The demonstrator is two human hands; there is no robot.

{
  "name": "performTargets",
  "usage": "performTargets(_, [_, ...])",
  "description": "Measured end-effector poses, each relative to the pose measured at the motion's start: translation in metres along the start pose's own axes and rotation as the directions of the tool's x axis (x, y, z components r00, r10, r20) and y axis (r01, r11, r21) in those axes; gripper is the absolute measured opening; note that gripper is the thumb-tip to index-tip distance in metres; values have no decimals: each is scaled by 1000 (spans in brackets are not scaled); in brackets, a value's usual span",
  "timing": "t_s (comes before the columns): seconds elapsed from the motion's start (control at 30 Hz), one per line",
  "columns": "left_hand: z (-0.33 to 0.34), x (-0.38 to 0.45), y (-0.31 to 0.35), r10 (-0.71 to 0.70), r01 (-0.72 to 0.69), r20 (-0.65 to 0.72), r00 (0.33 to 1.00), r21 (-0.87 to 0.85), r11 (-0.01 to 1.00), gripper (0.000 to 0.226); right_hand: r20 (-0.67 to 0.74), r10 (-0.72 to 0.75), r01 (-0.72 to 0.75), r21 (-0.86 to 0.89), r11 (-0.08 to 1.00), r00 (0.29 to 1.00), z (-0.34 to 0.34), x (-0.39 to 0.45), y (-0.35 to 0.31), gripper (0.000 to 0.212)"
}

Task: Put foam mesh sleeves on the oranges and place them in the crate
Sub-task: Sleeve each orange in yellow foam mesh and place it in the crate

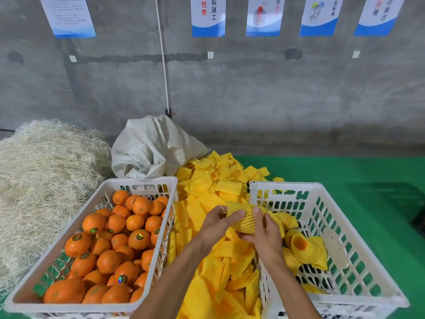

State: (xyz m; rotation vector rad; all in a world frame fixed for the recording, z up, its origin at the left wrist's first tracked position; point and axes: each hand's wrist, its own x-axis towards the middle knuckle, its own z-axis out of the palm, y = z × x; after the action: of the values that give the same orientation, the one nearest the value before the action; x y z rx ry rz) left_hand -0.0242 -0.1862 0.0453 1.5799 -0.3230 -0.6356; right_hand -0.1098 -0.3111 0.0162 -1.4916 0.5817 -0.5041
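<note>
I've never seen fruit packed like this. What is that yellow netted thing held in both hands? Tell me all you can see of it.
It is a sleeved orange: a yellow foam mesh tube with diamond-shaped holes, stretched round a fruit so it bulges in the middle. Its upper left end stands open and flared. It is held over the near left corner of the right crate, above the sleeve pile. The left hand pinches its left end; the right hand grips the middle and underside.

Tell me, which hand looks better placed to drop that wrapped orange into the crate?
Probably the right hand: it grips the sleeved orange from the side nearest the right crate, almost over its rim. The left hand holds the far end.
</note>
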Motion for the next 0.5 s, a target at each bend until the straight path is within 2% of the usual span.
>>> performTargets(0.07, [17, 3, -4, 13, -9, 70, 997, -59, 998, 46, -63, -20, 22, 28, 999, 998, -14, 2, 0, 70])
performTargets(0.17, [42, 11, -7, 98, -93, 45, 994, -101, 990, 40, -92, -35, 33, -28, 999, 995, -38, 7, -5, 70])
performTargets(0.27, [67, 19, -9, 123, -119, 49, 991, -75, 990, 25, -128, -7, -12, -147, 989, 992, -68, 15, -4, 93])
performTargets(0.3, [76, 25, -12, 101, -98, 49, 994, -59, 993, 30, -140, -8, -13, -152, 988, 990, -77, 18, -3, 100])
performTargets(0.33, [85, 26, -11, 102, -100, 47, 994, -49, 994, 16, -155, -9, -14, -147, 989, 988, -87, 21, -1, 104])
performTargets(0.37, [93, 31, -15, 81, -79, 40, 996, -64, 995, 22, -176, -3, -23, -146, 989, 984, -96, 23, 2, 105])
performTargets(0.4, [101, 31, -15, 95, -90, 59, 994, -70, 993, 14, -200, 4, -37, -159, 987, 980, -104, 27, 6, 102])
performTargets(0.5, [123, 47, -21, 74, -73, 63, 995, -31, 997, 37, -247, 36, -105, -271, 957, 968, -126, 39, 18, 96])
